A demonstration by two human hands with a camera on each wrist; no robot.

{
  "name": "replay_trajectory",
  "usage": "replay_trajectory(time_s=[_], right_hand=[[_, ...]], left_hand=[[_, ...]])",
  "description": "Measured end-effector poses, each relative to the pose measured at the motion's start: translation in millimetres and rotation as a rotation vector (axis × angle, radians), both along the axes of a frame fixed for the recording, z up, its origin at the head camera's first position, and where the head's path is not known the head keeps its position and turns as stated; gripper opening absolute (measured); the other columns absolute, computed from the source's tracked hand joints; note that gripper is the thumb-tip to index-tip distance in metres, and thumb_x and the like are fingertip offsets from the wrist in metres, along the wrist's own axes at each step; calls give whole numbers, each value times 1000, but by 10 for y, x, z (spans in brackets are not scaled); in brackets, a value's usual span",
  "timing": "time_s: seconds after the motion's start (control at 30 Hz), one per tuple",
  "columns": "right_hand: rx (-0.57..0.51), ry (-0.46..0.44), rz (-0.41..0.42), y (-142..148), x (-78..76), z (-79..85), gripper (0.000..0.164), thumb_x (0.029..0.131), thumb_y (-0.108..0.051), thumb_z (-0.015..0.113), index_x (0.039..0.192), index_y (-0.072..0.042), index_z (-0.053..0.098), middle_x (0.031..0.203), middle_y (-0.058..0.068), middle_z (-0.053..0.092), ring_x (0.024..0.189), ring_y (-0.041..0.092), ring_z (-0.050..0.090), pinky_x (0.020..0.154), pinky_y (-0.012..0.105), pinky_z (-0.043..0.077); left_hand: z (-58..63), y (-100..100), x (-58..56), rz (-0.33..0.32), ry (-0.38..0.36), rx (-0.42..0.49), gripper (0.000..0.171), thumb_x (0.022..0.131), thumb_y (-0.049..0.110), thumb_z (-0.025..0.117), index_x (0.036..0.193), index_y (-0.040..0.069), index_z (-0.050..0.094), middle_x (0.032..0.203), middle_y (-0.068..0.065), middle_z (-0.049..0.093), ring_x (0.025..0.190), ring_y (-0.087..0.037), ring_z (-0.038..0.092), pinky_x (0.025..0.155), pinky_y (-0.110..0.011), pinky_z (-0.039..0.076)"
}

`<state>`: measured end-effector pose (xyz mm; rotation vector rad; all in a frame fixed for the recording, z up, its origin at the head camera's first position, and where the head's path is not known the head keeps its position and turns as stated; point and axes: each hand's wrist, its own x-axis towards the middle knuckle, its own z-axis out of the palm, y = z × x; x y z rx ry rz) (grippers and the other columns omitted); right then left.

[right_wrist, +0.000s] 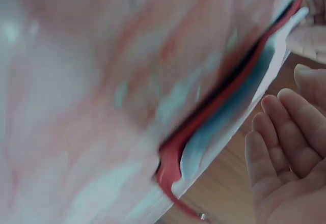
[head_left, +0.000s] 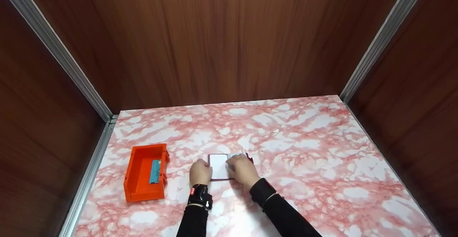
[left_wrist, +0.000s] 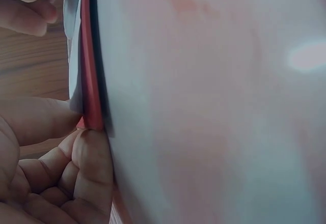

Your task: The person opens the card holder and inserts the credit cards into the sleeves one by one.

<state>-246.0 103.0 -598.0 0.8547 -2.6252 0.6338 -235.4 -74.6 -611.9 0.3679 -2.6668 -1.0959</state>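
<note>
A small red-covered notebook lies open on the table with white pages facing up. At its left edge, my left hand pinches the cover between thumb and fingers, as the left wrist view shows at the red edge. My right hand is over the right-hand half of the notebook, partly hiding it. In the right wrist view its fingers are loosely bent, and nothing shows between them. A thin red strap with a small metal piece hangs from the cover's right end.
To the left stands an orange bin with a blue printed packet inside, against its right wall. The table has a pink-and-white marbled top. Brown wood-grain panels and metal rails enclose it.
</note>
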Motion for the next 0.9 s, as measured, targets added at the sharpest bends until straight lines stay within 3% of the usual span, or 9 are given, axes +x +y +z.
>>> replay_trajectory(time_s=[0.4, 0.9], right_hand=[[17, 11, -176, 222, -219, 58, 14, 79, -7, 79, 92, -3, 74, 90, 11, 68, 86, 33, 61, 75, 41, 54], [45, 1, -225, 315, -286, -26, 9, 76, -3, 78, 83, -5, 72, 83, 11, 63, 82, 34, 61, 74, 44, 54]], left_hand=[[-17, 0, -5, -8, 20, -18, 8, 75, 3, 74, 78, 0, 67, 76, -13, 68, 77, -37, 65, 73, -47, 51], [-34, -10, -14, -3, 13, -5, 9, 75, 3, 74, 78, 1, 66, 75, -12, 67, 76, -36, 65, 72, -48, 51]])
